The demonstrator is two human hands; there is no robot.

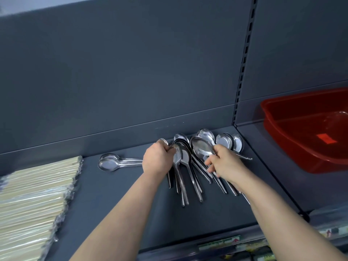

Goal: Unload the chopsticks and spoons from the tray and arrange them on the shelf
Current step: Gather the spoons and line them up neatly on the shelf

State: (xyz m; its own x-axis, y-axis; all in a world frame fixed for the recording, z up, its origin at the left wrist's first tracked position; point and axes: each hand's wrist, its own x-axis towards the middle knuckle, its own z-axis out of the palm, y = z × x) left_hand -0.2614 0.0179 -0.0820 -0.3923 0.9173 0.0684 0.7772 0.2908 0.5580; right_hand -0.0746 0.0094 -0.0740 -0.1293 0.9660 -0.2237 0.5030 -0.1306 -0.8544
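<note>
- A person's two bare forearms reach forward over a dark grey shelf (116, 204) backed by a grey panel (131, 72)
- A pile of spoons (185, 159) lies at the centre back of the shelf, bowls towards the panel and handles fanned towards the viewer
- Two more spoons (109, 163) lie sideways just to the left of the pile, nested one in the other
- Wrapped bundles of pale chopsticks (33, 194) are stacked at the left end of the shelf, well apart from the pile
- A red tray (267, 117) sits on the adjoining shelf bay to the right
- The spoons look like polished steel: stiff, light singly, likely slippery and noisy, and apt to slide over each other when moved as a bunch
- The narrow neck just below the bowl seems the surest place to take hold
- Left hand (158, 161): palm down, wrist straight, its grip curled over the bowl ends at the left side of the pile
- Right hand (226, 164): angled inward, its grip pinching the neck of a raised spoon (201, 147), bowl tilted up above the others, lower fingers loosely spread
</note>
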